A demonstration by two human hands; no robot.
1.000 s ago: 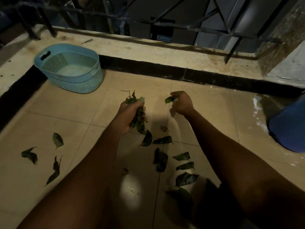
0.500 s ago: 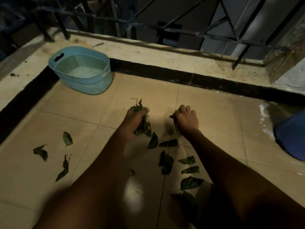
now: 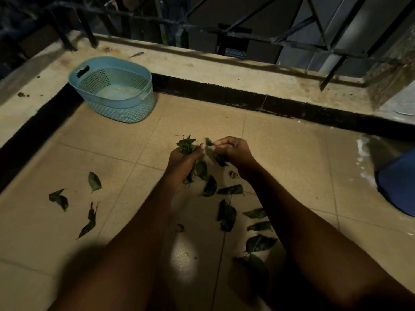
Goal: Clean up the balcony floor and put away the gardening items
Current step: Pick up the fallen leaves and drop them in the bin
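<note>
Beige tiled floor (image 3: 280,158): loose leaves (image 3: 226,215) scattered across its middle and left. Above them, left hand (image 3: 183,162) grips a leaf bunch (image 3: 186,143); right hand (image 3: 233,149), just beside, pinches one leaf (image 3: 216,157). Light-blue perforated basket (image 3: 121,111) in far-left floor corner, against concrete ledge (image 3: 224,68); metal railing (image 3: 247,32) beyond.

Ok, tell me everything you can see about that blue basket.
The basket is light blue plastic, oval, with perforated walls and a slot handle in the rim at each end. It stands upright on the tiled floor, in the corner below the raised ledge. It looks empty, its bottom pale. Contact with the ledge cannot be told.
</note>
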